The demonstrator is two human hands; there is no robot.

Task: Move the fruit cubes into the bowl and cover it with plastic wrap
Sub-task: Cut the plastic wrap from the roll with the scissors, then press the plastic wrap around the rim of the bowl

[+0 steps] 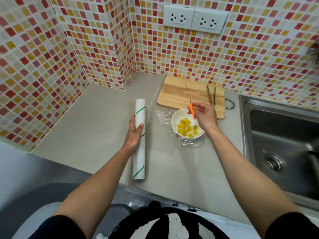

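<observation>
Right now, left hand [133, 135] grasps the wrap roll [139, 140]; right hand [205, 116] pinches an orange cutter [192, 111] over the bowl [177, 118] (fruit cubes [185, 128] inside).

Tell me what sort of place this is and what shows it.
Most likely a small home kitchen. A stainless steel sink with a drain is set into the grey countertop, a pale wooden cutting board lies by the red and yellow mosaic tiled wall, and white wall sockets sit above.

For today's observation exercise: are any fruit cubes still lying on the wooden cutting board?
No: the cutting board carries only metal tongs, while the yellow fruit cubes all sit inside the white bowl.
</observation>
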